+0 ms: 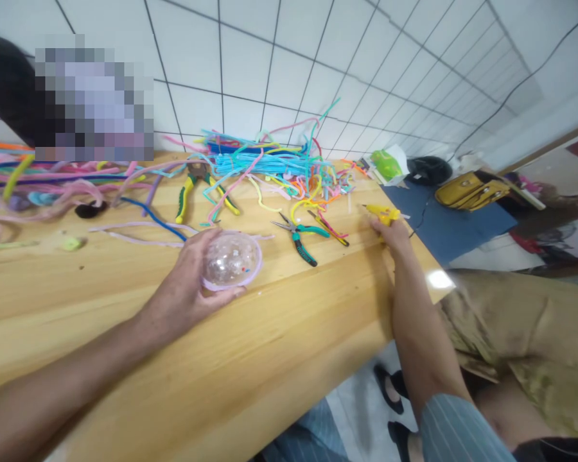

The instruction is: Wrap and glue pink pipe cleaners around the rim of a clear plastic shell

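Note:
My left hand (197, 269) is closed around a clear plastic ball (232, 258), with its thumb and fingers at the sides. A pale purple fuzzy strip runs round the ball's rim, and small coloured specks show in it. At the table's right end, my right hand (391, 230) grips a yellow glue gun (381, 212), its tip pointing left. Between the hands lie teal-and-black needle-nose pliers (302, 236) with spread handles. A yellow-and-black tool (331, 230) rests beside them. Further back are yellow-and-green pliers (187, 196).
Bundles of blue pipe cleaners (262, 163) and loose coloured ones line the back by the tiled wall (250, 70). A tan tool pouch (472, 190) sits on a blue mat (443, 224) at the right. A person's khaki-covered lap (525, 321) is close to the table's right edge.

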A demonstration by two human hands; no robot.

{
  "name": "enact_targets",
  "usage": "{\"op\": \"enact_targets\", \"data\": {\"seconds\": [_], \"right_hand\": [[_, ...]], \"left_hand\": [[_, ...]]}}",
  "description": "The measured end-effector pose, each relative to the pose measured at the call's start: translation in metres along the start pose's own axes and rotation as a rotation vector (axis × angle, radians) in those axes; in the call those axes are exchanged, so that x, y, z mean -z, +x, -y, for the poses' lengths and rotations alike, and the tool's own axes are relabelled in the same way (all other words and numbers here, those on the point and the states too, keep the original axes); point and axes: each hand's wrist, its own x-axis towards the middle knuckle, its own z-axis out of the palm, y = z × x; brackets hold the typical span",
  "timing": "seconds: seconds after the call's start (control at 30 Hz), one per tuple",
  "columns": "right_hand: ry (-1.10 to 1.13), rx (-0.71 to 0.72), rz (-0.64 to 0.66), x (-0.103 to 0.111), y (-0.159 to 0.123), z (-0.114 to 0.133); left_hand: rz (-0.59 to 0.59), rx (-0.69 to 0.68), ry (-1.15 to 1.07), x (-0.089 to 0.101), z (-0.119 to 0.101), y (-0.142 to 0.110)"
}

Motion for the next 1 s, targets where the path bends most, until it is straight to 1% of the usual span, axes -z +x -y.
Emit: {"op": "enact_targets", "data": {"seconds": [0.1, 0.17, 0.2, 0.23, 0.27, 0.3, 0.33, 0.37, 0.43, 0.5, 0.57, 0.63, 0.7, 0.77, 0.87, 0.93, 1.0], "right_hand": [[-0.100, -0.056, -0.014, 0.026, -0.014, -0.002], [-0.125, -0.031, -0.049, 0.044, -0.035, 0.005], [-0.096, 0.074, -0.080, 0.050, -0.049, 0.013], [-0.019, 0.228, -0.080, 0.052, -0.066, 0.024], [0.086, 0.387, -0.030, 0.051, -0.086, 0.038], [0.191, 0.534, 0.037, 0.046, -0.106, 0.056], [0.273, 0.661, 0.142, 0.038, -0.127, 0.075], [0.329, 0.781, 0.244, 0.026, -0.147, 0.095], [0.391, 0.978, 0.403, -0.002, -0.180, 0.132], [0.438, 1.123, 0.507, -0.032, -0.203, 0.159], [0.451, 1.189, 0.592, -0.060, -0.214, 0.173], [0.471, 1.204, 0.613, -0.080, -0.217, 0.176], [0.490, 1.213, 0.614, -0.092, -0.215, 0.173], [0.501, 1.234, 0.605, -0.098, -0.213, 0.167], [0.503, 1.266, 0.598, -0.101, -0.212, 0.160], [0.514, 1.266, 0.590, -0.103, -0.213, 0.159], [0.536, 1.256, 0.576, -0.105, -0.214, 0.159]], "left_hand": [[0.007, 0.017, -0.004, -0.001, 0.000, -0.001], [0.014, 0.027, -0.008, 0.000, 0.000, -0.001], [0.018, 0.028, -0.008, 0.000, 0.000, -0.001], [0.024, 0.027, -0.006, 0.001, 0.000, -0.001], [0.031, 0.025, -0.001, 0.002, 0.000, -0.001], [0.039, 0.021, 0.005, 0.003, 0.000, -0.001], [0.047, 0.017, 0.014, 0.004, 0.000, -0.001], [0.055, 0.014, 0.021, 0.005, 0.001, -0.002], [0.054, -0.010, 0.020, 0.005, 0.003, -0.002], [0.041, -0.041, -0.002, 0.005, 0.005, -0.003], [0.035, -0.035, -0.028, 0.004, 0.007, -0.004], [0.048, 0.009, -0.040, 0.004, 0.007, -0.005], [0.071, 0.031, -0.038, 0.005, 0.006, -0.005], [0.085, 0.013, -0.024, 0.006, 0.006, -0.005], [0.072, -0.031, 0.003, 0.007, 0.006, -0.004], [0.070, -0.043, 0.007, 0.009, 0.007, -0.004], [0.094, -0.036, -0.005, 0.011, 0.008, -0.005]]}}
